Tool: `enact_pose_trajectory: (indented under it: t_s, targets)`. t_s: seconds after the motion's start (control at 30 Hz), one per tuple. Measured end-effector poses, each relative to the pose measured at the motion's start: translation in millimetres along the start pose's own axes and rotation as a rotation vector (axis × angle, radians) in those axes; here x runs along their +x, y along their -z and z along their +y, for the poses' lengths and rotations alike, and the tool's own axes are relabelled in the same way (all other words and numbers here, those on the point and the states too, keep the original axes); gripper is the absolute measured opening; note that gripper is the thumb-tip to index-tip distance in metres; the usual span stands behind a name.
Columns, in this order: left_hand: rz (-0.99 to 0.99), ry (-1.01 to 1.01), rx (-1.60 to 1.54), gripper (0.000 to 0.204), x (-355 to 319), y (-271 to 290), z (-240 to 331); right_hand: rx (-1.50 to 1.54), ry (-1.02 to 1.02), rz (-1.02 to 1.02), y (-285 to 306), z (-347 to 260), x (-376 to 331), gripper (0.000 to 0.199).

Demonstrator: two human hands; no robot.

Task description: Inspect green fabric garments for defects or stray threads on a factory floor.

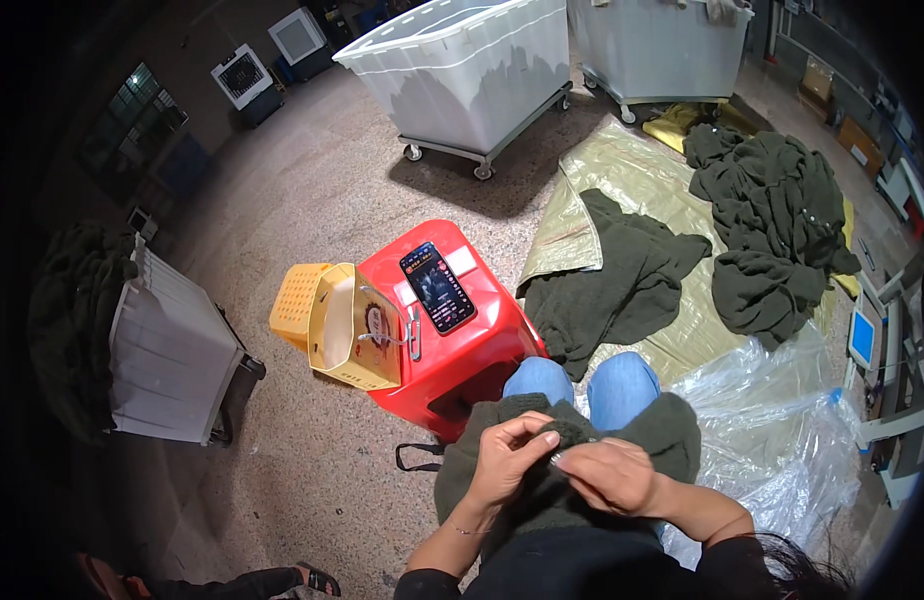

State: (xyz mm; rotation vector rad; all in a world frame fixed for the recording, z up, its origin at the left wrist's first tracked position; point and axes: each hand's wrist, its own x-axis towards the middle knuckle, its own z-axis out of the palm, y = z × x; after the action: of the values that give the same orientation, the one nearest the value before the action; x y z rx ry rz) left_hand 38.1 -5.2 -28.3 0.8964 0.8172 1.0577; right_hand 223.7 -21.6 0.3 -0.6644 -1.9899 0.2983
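Note:
A dark green garment [672,425] lies over my lap and my blue-jeaned knees. My left hand [507,458] pinches a fold of it near the middle. Close beside it, my right hand [614,476] grips the same fold, fingertips almost touching the left hand's. Whether a small tool sits between the fingers cannot be told. In front of my knees stands a red plastic stool [452,350] with a black phone [437,287] lying screen-up on its top.
A yellow basket [327,325] leans against the stool's left side. More dark green garments [622,280] [772,230] lie on a tarp to the right, with clear plastic sheeting [772,430]. White wheeled bins [462,70] [167,350] stand behind and left.

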Motion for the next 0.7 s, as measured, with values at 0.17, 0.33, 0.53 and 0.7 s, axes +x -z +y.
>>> enact_pose_trajectory:
  t_s: [0.17,0.33,0.53,0.7]
  targets:
    - [0.045,0.113,-0.302,0.009,-8.3,8.3,-6.4,-0.014,0.073,0.117,-32.5,14.7,-13.6,0.027]
    - [0.149,0.103,-0.3,0.008,-5.2,4.3,-1.6,-0.064,0.107,0.143,-30.3,20.6,-12.7,0.033]
    - [0.084,0.075,-0.335,0.01,-5.1,5.3,-7.6,-0.113,0.077,0.145,-31.1,24.1,-13.6,0.03]
    - [0.18,-0.031,-0.144,0.014,-10.2,-2.4,-10.4,-0.072,-0.005,0.139,-33.4,24.3,-14.1,0.029]
